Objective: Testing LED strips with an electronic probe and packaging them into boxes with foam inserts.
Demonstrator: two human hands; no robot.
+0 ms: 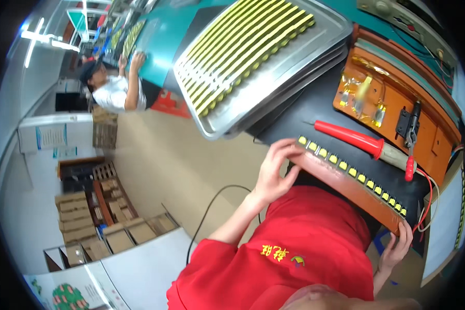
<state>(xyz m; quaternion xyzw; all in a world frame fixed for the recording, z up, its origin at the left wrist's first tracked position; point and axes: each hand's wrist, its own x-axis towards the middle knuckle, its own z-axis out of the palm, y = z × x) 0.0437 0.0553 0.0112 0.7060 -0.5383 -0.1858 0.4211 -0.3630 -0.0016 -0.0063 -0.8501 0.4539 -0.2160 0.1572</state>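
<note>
A long brown bar [341, 182] lies across the near edge of the bench. Along its far side runs a row of small yellow-and-black electronic parts [352, 171], apparently small coils or transformers. My left hand [278, 173] is closed on the bar's left end, thumb on the near side and fingers over the top. At the other end, my right hand [399, 245] grips the bar's lower right corner, partly hidden beneath it. A test probe with a red handle [349, 138] and metal tip lies just beyond the parts, touched by neither hand.
Stacked metal trays [289, 70] stand far left on the bench; the top one carries many rows of yellow parts [243, 49]. An orange fixture [387, 98] with a red-handled toggle clamp [411, 139] sits at right, before an instrument [408, 20]. Another person [113, 90] works farther left.
</note>
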